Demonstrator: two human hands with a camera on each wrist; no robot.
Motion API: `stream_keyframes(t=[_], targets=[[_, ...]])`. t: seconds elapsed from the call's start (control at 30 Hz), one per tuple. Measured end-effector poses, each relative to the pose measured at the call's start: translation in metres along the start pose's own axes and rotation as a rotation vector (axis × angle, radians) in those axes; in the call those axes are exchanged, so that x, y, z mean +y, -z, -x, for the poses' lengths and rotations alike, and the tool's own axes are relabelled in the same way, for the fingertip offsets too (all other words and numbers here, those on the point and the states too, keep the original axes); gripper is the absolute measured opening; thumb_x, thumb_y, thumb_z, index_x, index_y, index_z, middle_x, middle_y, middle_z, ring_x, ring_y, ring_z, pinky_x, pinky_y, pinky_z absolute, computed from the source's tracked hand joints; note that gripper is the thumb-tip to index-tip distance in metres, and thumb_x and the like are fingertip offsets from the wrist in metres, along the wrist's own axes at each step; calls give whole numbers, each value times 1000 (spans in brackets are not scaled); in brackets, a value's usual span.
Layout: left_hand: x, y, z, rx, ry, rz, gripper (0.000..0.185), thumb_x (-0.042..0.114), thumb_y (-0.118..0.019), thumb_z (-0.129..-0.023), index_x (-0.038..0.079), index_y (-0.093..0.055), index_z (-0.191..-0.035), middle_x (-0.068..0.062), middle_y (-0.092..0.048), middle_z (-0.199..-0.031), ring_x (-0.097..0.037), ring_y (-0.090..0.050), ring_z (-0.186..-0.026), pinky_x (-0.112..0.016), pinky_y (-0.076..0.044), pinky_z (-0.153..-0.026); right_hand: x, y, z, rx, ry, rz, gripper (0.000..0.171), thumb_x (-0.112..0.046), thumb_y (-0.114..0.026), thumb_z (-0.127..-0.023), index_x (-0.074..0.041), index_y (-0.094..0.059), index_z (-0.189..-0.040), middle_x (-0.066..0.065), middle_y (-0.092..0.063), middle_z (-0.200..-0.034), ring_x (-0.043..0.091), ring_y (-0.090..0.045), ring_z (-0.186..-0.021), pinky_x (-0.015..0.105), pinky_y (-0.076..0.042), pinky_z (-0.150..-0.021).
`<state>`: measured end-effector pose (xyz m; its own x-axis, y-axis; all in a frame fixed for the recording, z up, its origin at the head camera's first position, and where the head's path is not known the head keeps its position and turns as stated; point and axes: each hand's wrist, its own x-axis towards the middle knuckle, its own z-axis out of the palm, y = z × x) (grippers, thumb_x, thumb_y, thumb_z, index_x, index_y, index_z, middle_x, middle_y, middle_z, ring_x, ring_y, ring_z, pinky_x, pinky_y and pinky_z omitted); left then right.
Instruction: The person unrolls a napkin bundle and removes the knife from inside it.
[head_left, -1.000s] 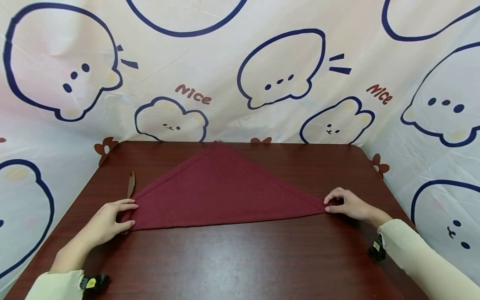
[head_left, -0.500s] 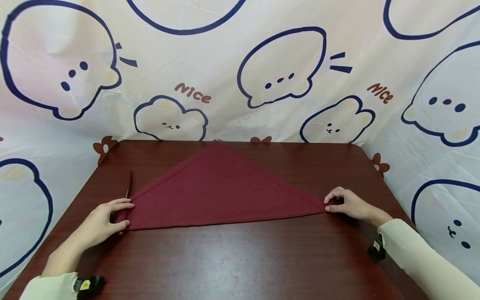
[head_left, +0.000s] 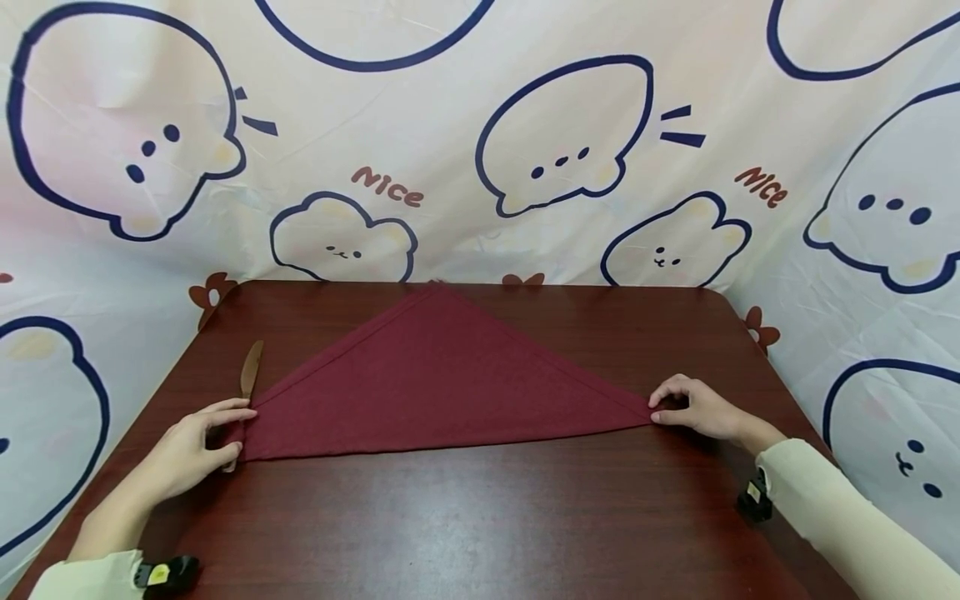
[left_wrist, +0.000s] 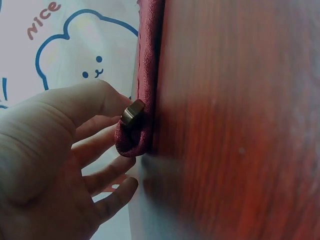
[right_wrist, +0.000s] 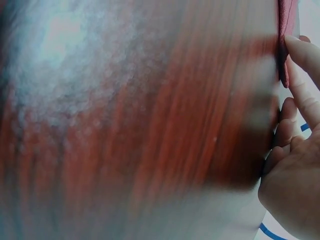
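Behind the tabletop (head_left: 480,525) I have a pale printed sheet (head_left: 555,33) hanging along the far edge and both sides, with cartoon outlines and the word "Nice"; a knife (head_left: 252,367) lies across the left corner of the red cloth (head_left: 442,383), its blade sticking out toward the tabletop's far left corner; a small black device (head_left: 171,575) sits at the left sleeve (head_left: 86,575), and another, partly covered, under the right sleeve (head_left: 847,508).

Most of the knife's handle is lost to me behind the left hand (head_left: 176,454); the left wrist view gives me only its metallic end, with the cloth's edge curled round it; the sleeves are cut off by the frame, and my right wrist view is blurred, with its hand cropped at the border.

The cloth lies flat as a wide triangle, its peak at the tabletop's far edge, its long side running roughly parallel to the near edge; the left fingers curl round its left corner and the knife together, thumb near the handle's end; the right hand (head_left: 701,408) pinches the right corner between thumb and forefinger, well inside the tabletop's right edge.
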<state>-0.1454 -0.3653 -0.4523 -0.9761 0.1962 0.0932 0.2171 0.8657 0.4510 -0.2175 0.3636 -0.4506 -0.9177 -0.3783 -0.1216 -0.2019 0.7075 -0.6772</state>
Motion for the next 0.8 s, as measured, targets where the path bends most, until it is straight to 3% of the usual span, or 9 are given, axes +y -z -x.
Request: stream_keyframes(t=[0.13,0.27,0.33,0.4,0.5,0.57,0.7,0.8], targets=[[3,0,-1,10,-1,-3,39,8,-77,-84,3,-70,-122,-24,-58,-137,-38,-52,-120,-37,-46,-86,2,0,0,-3,1,1,14,-23,-76,-91,-14,-73,-102,6,-60,-110,8,-47,-97,26,-40,-85],[9,-1,-3,22,-18,28,38,11,-79,-85,-1,-70,-120,-27,-59,-134,-15,-66,-82,-31,-50,-72,3,0,0,-2,9,-1,14,-22,-76,-91,-14,-73,-102,5,-60,-109,8,-47,-97,27,-41,-85],[11,-3,-4,44,-39,7,37,11,-82,-82,0,-72,-116,-26,-63,-130,-14,-67,-78,-21,-45,-67,4,0,0,1,13,-1,13,-22,-76,-91,-14,-73,-101,5,-60,-108,8,-47,-97,26,-41,-84],[11,-5,-5,57,-67,6,37,10,-83,-80,-2,-73,-114,-27,-64,-127,-27,-70,-86,-18,-45,-72,3,0,0,1,14,-1,14,-22,-76,-91,-14,-73,-102,5,-60,-108,8,-47,-97,26,-41,-84],[10,-8,-6,98,-91,-42,37,11,-86,-75,0,-75,-109,-26,-68,-122,-46,-61,-114,-13,-37,-84,3,0,0,0,13,2,14,-22,-76,-91,-14,-73,-102,5,-60,-108,8,-48,-97,26,-41,-85],[10,-8,-6,104,-87,-38,37,11,-87,-75,-1,-75,-109,-26,-68,-121,-46,-60,-114,-12,-36,-85,2,0,-1,0,11,4,14,-22,-76,-91,-14,-73,-102,5,-60,-108,8,-48,-97,26,-41,-85],[12,-8,-6,79,-50,-31,41,13,-86,-77,-3,-73,-112,-29,-65,-124,-48,-58,-117,-35,-47,-93,2,0,-1,3,8,11,14,-22,-76,-91,-14,-74,-101,5,-60,-109,8,-48,-97,25,-41,-85],[12,-8,-6,59,-37,-21,43,12,-86,-77,-4,-72,-114,-32,-62,-126,-52,-55,-119,-61,-44,-94,2,-1,-1,4,10,12,14,-22,-76,-91,-14,-74,-101,5,-61,-109,7,-48,-97,25,-41,-85]])
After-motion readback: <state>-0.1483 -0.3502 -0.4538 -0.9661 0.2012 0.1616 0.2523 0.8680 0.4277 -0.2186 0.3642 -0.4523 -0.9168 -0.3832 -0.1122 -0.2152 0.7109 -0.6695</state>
